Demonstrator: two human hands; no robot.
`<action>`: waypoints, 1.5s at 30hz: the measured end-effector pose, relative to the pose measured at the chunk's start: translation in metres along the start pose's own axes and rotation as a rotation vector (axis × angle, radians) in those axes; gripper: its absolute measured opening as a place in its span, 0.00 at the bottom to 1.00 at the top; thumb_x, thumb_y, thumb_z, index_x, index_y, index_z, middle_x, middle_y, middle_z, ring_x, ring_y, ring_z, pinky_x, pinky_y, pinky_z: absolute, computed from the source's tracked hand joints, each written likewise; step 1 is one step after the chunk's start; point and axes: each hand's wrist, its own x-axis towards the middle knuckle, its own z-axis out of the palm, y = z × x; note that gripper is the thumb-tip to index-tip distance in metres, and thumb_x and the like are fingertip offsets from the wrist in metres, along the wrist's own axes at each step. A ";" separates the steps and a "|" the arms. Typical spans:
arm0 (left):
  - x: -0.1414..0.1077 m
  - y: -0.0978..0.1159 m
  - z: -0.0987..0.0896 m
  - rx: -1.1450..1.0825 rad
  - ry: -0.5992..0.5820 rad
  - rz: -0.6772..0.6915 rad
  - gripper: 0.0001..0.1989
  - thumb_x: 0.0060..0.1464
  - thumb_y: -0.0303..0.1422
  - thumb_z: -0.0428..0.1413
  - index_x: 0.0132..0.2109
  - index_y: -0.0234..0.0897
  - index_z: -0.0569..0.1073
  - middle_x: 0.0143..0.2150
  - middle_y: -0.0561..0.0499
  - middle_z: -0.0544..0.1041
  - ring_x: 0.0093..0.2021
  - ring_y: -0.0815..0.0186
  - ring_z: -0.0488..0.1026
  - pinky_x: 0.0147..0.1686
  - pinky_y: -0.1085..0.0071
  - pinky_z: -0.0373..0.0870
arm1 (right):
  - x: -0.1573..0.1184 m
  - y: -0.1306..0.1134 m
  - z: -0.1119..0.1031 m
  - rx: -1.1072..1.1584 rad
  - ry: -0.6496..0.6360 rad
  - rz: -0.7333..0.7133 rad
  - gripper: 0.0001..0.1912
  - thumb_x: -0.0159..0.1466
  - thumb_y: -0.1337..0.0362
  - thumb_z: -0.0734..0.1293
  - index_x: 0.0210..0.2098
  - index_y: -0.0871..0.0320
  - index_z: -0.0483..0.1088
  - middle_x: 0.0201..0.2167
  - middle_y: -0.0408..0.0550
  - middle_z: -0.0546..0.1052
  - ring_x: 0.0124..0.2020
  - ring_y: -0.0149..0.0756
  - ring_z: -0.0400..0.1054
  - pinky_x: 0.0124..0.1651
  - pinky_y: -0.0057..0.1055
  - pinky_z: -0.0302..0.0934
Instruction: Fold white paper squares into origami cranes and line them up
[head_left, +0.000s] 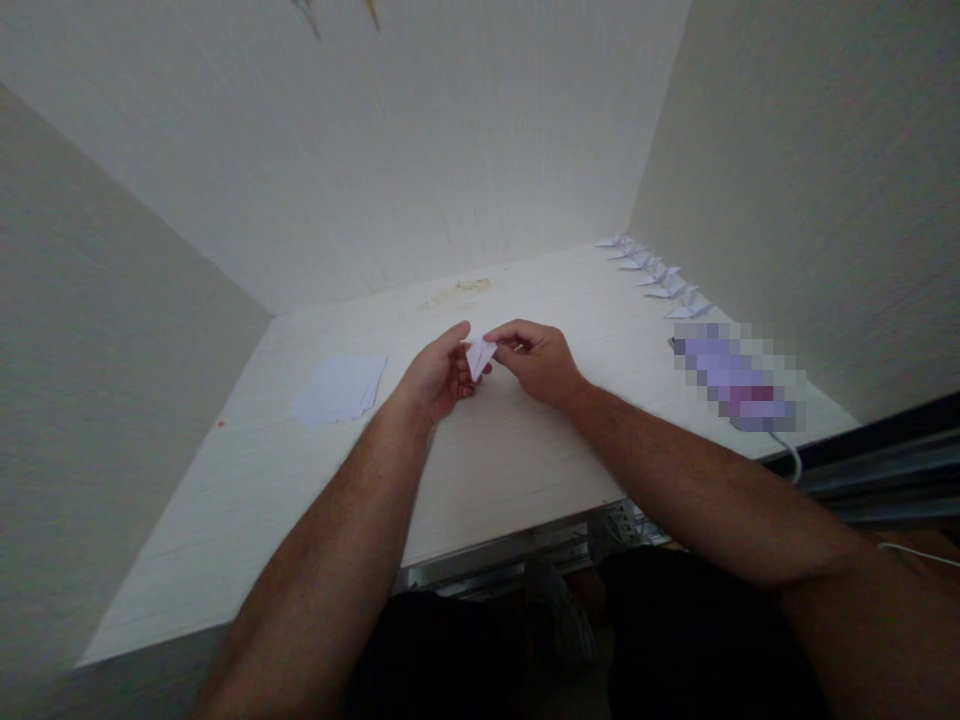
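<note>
A small folded white paper is held up above the middle of the white table, its narrow point facing down. My right hand pinches its upper right corner between thumb and fingers. On the other side my left hand supports the paper with curled fingers behind it, the thumb raised and apart from it. Some fingertips of the left hand are hidden behind the paper. To the left lies a loose stack of white paper sheets.
Several folded white paper figures stand in a row at the back right by the wall. Nearer on the right lies a blurred purple object with a white cable. Walls enclose the back and both sides.
</note>
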 end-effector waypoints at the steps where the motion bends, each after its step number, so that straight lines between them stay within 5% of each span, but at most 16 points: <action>1: 0.000 -0.002 -0.001 0.005 -0.027 0.023 0.18 0.46 0.46 0.65 0.30 0.34 0.74 0.23 0.49 0.74 0.20 0.70 0.66 0.18 0.74 0.58 | 0.000 0.002 0.000 0.002 0.000 -0.011 0.05 0.58 0.65 0.69 0.34 0.57 0.78 0.32 0.44 0.81 0.32 0.31 0.72 0.38 0.31 0.67; 7: -0.002 -0.007 0.003 0.064 0.052 0.261 0.13 0.35 0.32 0.69 0.29 0.34 0.75 0.25 0.52 0.75 0.23 0.73 0.67 0.22 0.76 0.60 | 0.002 0.007 0.003 0.126 0.057 0.060 0.16 0.55 0.67 0.69 0.44 0.56 0.74 0.34 0.44 0.81 0.29 0.29 0.72 0.35 0.30 0.69; 11: -0.004 -0.008 0.009 0.008 0.126 0.349 0.13 0.36 0.31 0.68 0.28 0.36 0.72 0.26 0.54 0.75 0.26 0.72 0.70 0.26 0.76 0.64 | 0.002 0.005 0.005 0.099 0.072 0.151 0.13 0.53 0.60 0.74 0.35 0.58 0.72 0.26 0.42 0.78 0.25 0.29 0.69 0.30 0.29 0.67; 24: -0.001 -0.013 0.009 0.147 0.126 0.447 0.09 0.39 0.32 0.65 0.26 0.35 0.72 0.24 0.53 0.74 0.25 0.71 0.70 0.29 0.72 0.68 | -0.001 -0.004 0.001 -0.226 -0.019 0.138 0.07 0.58 0.62 0.68 0.25 0.58 0.70 0.20 0.40 0.72 0.23 0.28 0.62 0.28 0.28 0.56; 45: -0.001 -0.012 0.012 0.082 0.108 0.396 0.07 0.38 0.31 0.65 0.26 0.35 0.75 0.22 0.54 0.72 0.21 0.73 0.66 0.22 0.74 0.63 | -0.001 -0.001 0.000 -0.125 0.043 0.084 0.05 0.55 0.63 0.67 0.26 0.57 0.68 0.20 0.38 0.69 0.23 0.28 0.60 0.28 0.28 0.55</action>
